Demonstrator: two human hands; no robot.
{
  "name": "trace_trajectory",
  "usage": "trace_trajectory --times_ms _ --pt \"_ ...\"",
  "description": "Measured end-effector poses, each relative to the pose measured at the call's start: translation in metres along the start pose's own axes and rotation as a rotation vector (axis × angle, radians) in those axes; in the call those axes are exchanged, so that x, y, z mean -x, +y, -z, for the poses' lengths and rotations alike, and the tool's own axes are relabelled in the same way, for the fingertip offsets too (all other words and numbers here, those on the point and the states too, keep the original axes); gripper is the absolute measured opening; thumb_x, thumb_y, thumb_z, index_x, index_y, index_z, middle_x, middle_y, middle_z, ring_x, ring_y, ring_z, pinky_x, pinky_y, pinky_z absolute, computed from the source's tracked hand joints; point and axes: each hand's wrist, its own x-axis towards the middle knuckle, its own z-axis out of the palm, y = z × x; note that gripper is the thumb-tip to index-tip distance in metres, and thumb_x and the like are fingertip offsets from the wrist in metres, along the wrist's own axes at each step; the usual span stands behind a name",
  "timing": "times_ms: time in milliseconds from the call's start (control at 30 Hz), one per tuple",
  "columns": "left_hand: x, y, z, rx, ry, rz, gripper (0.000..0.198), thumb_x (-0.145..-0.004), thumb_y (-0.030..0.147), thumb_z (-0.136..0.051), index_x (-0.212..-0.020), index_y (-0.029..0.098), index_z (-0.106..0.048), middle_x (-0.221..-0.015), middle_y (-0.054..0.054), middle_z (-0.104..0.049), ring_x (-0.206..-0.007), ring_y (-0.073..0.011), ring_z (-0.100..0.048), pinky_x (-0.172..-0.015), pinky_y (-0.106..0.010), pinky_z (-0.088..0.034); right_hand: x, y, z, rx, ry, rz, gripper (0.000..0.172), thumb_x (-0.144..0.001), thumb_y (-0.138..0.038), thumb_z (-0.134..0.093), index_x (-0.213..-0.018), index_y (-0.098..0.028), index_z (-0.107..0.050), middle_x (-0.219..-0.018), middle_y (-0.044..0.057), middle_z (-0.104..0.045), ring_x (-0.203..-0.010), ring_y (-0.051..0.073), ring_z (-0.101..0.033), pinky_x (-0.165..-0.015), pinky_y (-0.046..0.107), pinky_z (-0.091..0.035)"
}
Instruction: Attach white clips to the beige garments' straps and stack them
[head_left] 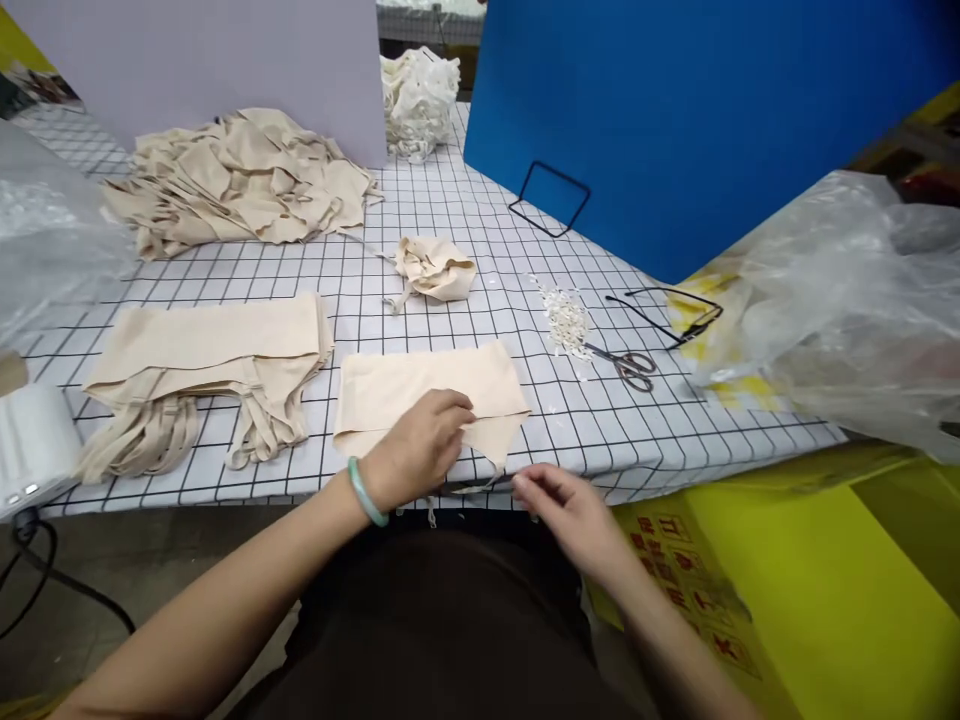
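A folded beige strapped garment point(427, 378) lies flat near the table's front edge. My left hand point(420, 440), with a pale green bangle at the wrist, rests over its lower middle. Its fingers are curled together, and whatever they hold is hidden. Just right of the garment's lower corner, my right hand point(562, 510) pinches a thin strap point(484, 487) that runs along the table edge. To the left is a stack of folded matching garments point(210, 345), straps hanging toward me. One crumpled garment point(435, 268) lies behind the folded one.
A large heap of beige garments point(247, 180) sits at the back left. Scissors point(626, 365) lie beside small white bits point(566, 320) and eyeglasses point(675, 315). A blue panel point(675, 120) stands behind. Clear plastic point(847, 290) and a yellow box point(810, 580) are at right.
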Motion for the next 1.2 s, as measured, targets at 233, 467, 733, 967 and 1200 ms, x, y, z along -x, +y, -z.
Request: trace_trajectory --times_ms 233,467,733,967,1200 --pt "0.001 0.021 -0.044 0.251 -0.058 0.091 0.022 -0.087 0.005 -0.047 -0.098 0.016 -0.061 -0.107 -0.011 -0.064 -0.1 -0.0186 -0.064 -0.089 -0.034 -0.056 0.01 0.041 -0.054 -0.543 -0.044 -0.043 0.03 -0.086 -0.051 -0.064 -0.091 -0.022 -0.067 -0.1 0.005 -0.071 -0.101 0.023 -0.063 -0.097 0.038 -0.045" --pt "0.015 0.025 -0.059 0.123 -0.027 0.028 0.018 -0.089 0.014 -0.056 -0.106 0.016 -0.063 -0.114 -0.014 -0.06 -0.108 -0.0239 -0.058 -0.092 -0.04 -0.054 0.049 0.033 -0.009 -0.225 0.122 0.01 0.048 -0.088 -0.046 -0.064 -0.13 -0.026 -0.053 -0.076 -0.001 -0.065 -0.075 0.018 -0.063 -0.08 0.035 -0.052" --pt "0.012 0.028 -0.072 0.005 0.063 0.003 0.015 -0.093 0.017 -0.056 -0.094 0.017 -0.071 -0.103 -0.01 -0.063 -0.096 -0.0218 -0.057 -0.08 -0.035 -0.054 0.039 -0.016 0.055 -0.31 -0.164 0.189 0.024 -0.091 -0.038 -0.063 -0.108 -0.025 -0.074 -0.099 0.009 -0.076 -0.097 0.024 -0.071 -0.089 0.039 -0.056" --pt "0.013 0.032 -0.07 -0.008 0.018 0.037 0.014 -0.091 0.014 -0.058 -0.093 0.017 -0.071 -0.105 -0.01 -0.062 -0.096 -0.0224 -0.056 -0.08 -0.036 -0.054 -0.021 -0.055 0.039 -0.202 0.154 0.383 0.026 -0.087 -0.044 -0.067 -0.099 -0.024 -0.077 -0.087 0.004 -0.072 -0.087 0.021 -0.068 -0.086 0.039 -0.056" --pt "0.006 0.039 -0.056 0.225 0.1 0.128 0.017 -0.093 0.017 -0.053 -0.103 0.016 -0.066 -0.107 -0.012 -0.063 -0.1 -0.0226 -0.059 -0.087 -0.04 -0.054 -0.035 -0.073 0.013 -0.532 0.05 0.312 0.028 -0.09 -0.046 -0.063 -0.102 -0.022 -0.07 -0.063 -0.004 -0.051 -0.051 0.008 -0.046 -0.05 0.021 -0.046"
